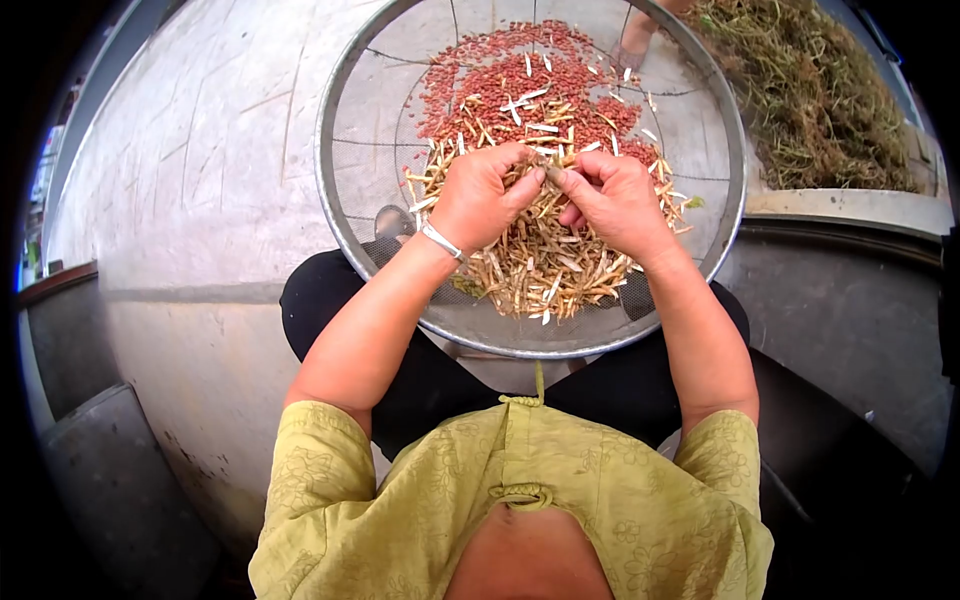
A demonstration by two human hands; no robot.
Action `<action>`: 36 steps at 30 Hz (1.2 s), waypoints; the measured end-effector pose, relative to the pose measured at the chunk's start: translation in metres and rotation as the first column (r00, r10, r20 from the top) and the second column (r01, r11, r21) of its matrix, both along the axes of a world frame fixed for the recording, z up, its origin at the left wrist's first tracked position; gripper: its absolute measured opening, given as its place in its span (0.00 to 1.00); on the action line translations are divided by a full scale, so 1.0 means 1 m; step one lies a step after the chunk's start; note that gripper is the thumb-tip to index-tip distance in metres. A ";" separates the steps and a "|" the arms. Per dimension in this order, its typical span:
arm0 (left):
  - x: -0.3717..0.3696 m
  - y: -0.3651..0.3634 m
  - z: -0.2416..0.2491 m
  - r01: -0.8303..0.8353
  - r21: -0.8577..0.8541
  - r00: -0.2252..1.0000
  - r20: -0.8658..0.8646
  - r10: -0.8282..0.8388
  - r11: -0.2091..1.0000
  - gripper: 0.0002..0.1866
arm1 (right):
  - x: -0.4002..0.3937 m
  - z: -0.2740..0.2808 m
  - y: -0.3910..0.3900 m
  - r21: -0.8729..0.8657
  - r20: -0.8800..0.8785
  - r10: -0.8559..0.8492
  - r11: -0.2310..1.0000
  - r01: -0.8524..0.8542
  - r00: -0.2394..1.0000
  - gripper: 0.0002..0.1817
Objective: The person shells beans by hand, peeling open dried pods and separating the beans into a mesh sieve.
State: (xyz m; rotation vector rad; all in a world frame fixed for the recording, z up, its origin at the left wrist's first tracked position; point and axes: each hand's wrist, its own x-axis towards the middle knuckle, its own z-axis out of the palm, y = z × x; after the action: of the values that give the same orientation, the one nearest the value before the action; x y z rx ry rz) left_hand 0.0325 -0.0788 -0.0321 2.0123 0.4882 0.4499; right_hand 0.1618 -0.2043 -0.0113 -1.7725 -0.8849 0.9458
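A round mesh sieve with a metal rim (333, 170) rests across my lap. In its far half lie many red beans (500, 75); nearer to me is a heap of dry bean pods (535, 265), with pale opened shells scattered between the two. My left hand (485, 195), with a silver bracelet at the wrist, is above the heap, thumb and fingertips pinched. Close beside it, my right hand (620, 205) pinches too, and the thumbs nearly meet. Between the fingertips is a dry bean pod (556, 172), partly hidden by the thumbs.
A pile of dried plant stalks (810, 90) lies at the upper right behind a low pale ledge (850, 207). Concrete floor (190, 150) spreads to the left. My knees in black trousers (420, 385) are under the sieve. A foot shows beyond the rim.
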 end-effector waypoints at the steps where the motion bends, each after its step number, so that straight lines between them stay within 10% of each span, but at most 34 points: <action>1: 0.001 0.000 -0.001 0.002 0.001 1.000 0.000 -0.002 1.000 0.10 | 0.000 0.004 0.000 0.006 -0.060 0.006 1.000 -0.006 0.998 0.09; 6: 0.003 0.002 -0.001 -0.023 -0.747 0.996 0.043 0.083 0.664 0.06 | 0.009 0.015 -0.002 0.009 -0.266 -0.070 0.997 0.075 0.961 0.08; 18: 0.005 -0.006 0.004 0.013 -0.726 1.000 0.008 -0.010 0.688 0.14 | 0.004 0.013 0.007 0.140 -0.332 -0.061 0.984 0.114 0.941 0.09; 21: 0.005 -0.008 0.000 0.010 -0.484 1.000 -0.004 -0.013 0.875 0.13 | 0.003 0.008 0.007 0.164 -0.345 -0.092 0.974 0.157 0.934 0.08; 24: 0.003 -0.008 0.001 0.062 -0.538 0.998 0.005 -0.070 0.841 0.12 | 0.005 0.009 0.007 0.196 -0.424 -0.112 0.958 0.211 0.899 0.07; 29: 0.000 -0.004 0.004 0.118 -0.914 0.993 0.112 -0.037 0.387 0.13 | 0.015 0.013 0.004 0.198 -0.469 -0.175 0.934 0.296 0.866 0.06; 36: 0.002 0.000 0.015 0.068 -0.929 0.997 0.073 0.001 0.364 0.10 | 0.009 0.013 0.006 0.179 -0.457 -0.153 0.949 0.259 0.876 0.06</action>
State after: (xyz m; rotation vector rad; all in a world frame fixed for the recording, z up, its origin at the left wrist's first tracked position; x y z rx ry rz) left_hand 0.0344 -0.0789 -0.0175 0.8460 0.4968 0.1146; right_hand 0.1711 -0.1984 0.0019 -1.3422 -0.4797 0.9992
